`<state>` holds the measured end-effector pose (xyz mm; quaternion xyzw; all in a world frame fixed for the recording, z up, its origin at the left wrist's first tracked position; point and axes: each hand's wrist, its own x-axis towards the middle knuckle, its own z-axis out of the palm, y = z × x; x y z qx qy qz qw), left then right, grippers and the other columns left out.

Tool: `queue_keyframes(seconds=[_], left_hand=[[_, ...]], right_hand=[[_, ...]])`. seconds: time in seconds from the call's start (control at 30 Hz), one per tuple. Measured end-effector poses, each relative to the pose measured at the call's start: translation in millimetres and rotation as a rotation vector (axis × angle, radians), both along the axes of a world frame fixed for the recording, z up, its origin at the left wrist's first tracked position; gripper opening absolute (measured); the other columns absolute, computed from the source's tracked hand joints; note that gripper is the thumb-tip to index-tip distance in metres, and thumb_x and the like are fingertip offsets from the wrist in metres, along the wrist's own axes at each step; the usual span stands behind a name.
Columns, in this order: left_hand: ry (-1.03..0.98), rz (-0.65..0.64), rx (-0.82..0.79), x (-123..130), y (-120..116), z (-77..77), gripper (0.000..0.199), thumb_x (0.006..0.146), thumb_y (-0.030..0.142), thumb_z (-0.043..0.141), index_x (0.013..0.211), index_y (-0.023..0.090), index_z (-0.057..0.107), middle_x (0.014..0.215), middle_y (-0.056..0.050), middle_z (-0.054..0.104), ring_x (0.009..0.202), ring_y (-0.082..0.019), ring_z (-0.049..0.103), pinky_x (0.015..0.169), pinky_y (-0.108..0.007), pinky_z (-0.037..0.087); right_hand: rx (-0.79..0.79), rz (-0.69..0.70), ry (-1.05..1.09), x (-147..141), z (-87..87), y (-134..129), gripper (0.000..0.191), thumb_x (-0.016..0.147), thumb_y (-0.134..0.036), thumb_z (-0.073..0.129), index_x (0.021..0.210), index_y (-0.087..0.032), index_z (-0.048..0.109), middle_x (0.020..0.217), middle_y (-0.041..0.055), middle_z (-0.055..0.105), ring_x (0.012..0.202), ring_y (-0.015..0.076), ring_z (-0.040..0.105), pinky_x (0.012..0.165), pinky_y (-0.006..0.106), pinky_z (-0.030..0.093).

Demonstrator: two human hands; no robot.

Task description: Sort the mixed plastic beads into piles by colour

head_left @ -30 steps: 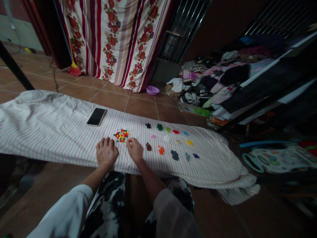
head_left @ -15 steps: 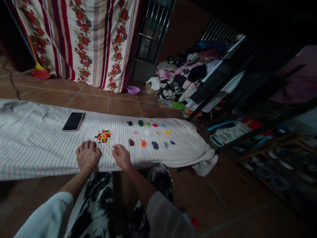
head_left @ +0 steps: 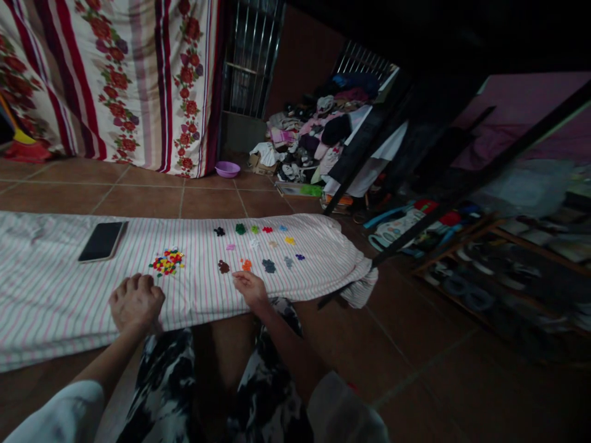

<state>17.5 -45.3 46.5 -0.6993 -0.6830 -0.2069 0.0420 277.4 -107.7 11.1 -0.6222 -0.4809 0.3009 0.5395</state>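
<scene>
My left hand (head_left: 136, 301) rests on the striped cloth (head_left: 55, 295) with its fingers curled in, just below a mixed heap of small coloured pieces (head_left: 167, 262). No object shows in it. Farther right, my right hand (head_left: 252, 289) hovers low, thumb and fingertips pinched together; whatever they hold is too small to make out. Its fingertips are close below the orange pile (head_left: 246, 264) and beside the brown pile (head_left: 224, 266). Sorted piles lie around, among them dark grey (head_left: 268, 266), dark green (head_left: 241, 229), red (head_left: 267, 229), yellow (head_left: 289, 240) and black (head_left: 219, 231).
A phone (head_left: 102, 241) lies on the cloth at the left. Beyond the table's far edge are a purple basin (head_left: 228, 169) and a floral curtain (head_left: 152, 86). Clothes are heaped (head_left: 314, 135) at the back. A shoe rack (head_left: 480, 264) stands at the right.
My right hand has moved right, from beside the mixed heap to just below the orange pile, still pinched. My left hand stays near the heap. The view has swung to the right.
</scene>
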Motion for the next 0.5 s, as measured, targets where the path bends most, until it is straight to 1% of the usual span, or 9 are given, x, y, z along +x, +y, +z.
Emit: queue_keyframes(seconds=[0.1, 0.23, 0.37, 0.5], left_hand=[[0.018, 0.002, -0.043, 1.0, -1.0, 2.5, 0.033, 0.087, 0.025, 0.035, 0.103, 0.013, 0.061, 0.115, -0.016, 0.06, 0.111, -0.03, 0.052, 0.089, -0.044, 0.037], [0.004, 0.003, -0.014, 1.8, -1.2, 3.2, 0.033, 0.087, 0.024, 0.036, 0.105, 0.013, 0.061, 0.118, -0.017, 0.06, 0.111, -0.03, 0.052, 0.09, -0.045, 0.038], [-0.004, 0.023, -0.039, 3.7, 0.0, 3.6, 0.033, 0.085, 0.025, 0.038, 0.105, 0.013, 0.062, 0.12, -0.016, 0.06, 0.112, -0.03, 0.052, 0.091, -0.045, 0.039], [0.024, 0.051, -0.027, 4.4, 2.3, -0.5, 0.033, 0.085, 0.026, 0.038, 0.104, 0.015, 0.063, 0.121, -0.013, 0.061, 0.112, -0.029, 0.053, 0.091, -0.043, 0.04]], right_hand=[[0.022, -0.093, 0.013, 41.3, 3.8, -7.0, 0.027, 0.076, -0.043, 0.065, 0.09, -0.021, 0.071, 0.082, 0.0026, 0.072, 0.075, 0.0174, 0.067, 0.074, 0.031, 0.054], [0.028, -0.184, 0.0, 87.8, 8.0, -9.8, 0.027, 0.073, -0.04, 0.064, 0.09, -0.02, 0.071, 0.088, 0.0051, 0.073, 0.08, 0.0198, 0.068, 0.078, 0.033, 0.055], [0.02, -0.276, -0.103, 122.5, 10.6, -2.0, 0.026, 0.074, -0.038, 0.06, 0.089, -0.02, 0.071, 0.09, 0.0064, 0.074, 0.084, 0.0211, 0.068, 0.081, 0.035, 0.055], [-0.003, -0.339, -0.252, 151.4, 16.1, 14.4, 0.027, 0.076, -0.033, 0.057, 0.093, -0.018, 0.073, 0.097, 0.0079, 0.074, 0.091, 0.0219, 0.068, 0.089, 0.036, 0.053]])
